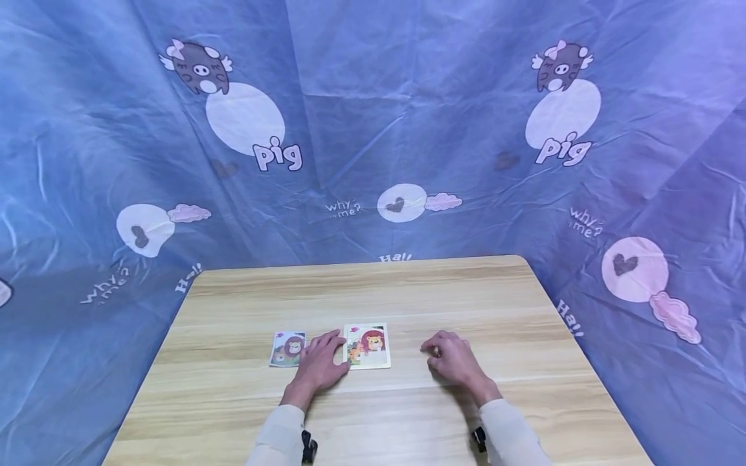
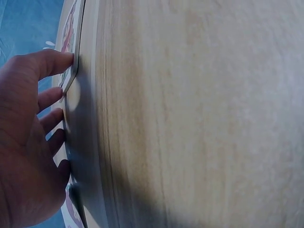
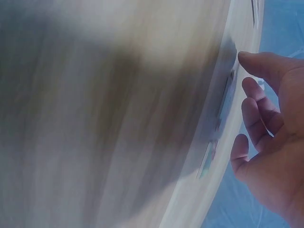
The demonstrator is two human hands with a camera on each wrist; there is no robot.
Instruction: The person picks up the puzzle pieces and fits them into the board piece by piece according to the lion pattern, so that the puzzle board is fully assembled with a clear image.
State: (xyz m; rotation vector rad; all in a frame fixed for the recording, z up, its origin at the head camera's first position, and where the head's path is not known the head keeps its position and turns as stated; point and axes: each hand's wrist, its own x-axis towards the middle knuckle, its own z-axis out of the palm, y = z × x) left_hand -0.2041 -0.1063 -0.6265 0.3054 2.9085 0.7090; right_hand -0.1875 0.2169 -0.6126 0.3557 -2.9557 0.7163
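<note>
A lion jigsaw board (image 1: 369, 346) with a pale frame and some pale areas lies flat mid-table. Beside its left edge rests my left hand (image 1: 322, 364). In the left wrist view the thumb (image 2: 59, 62) touches the board's edge, and the other fingers bend slightly down toward the table. Left of that hand is a paper picture card (image 1: 287, 348) of a similar lion, partly covered by the fingers. My right hand (image 1: 454, 357) hovers low to the right of the board, fingers loosely bent. Thin flat pieces (image 3: 227, 99) lie on the table near its fingers, mostly hidden from the head view.
The wood-grain table (image 1: 373, 291) has rounded far corners. A blue curtain (image 1: 361, 129) printed with pigs and clouds hangs around its back and sides. Dark wrist devices (image 1: 309, 446) sit at both cuffs.
</note>
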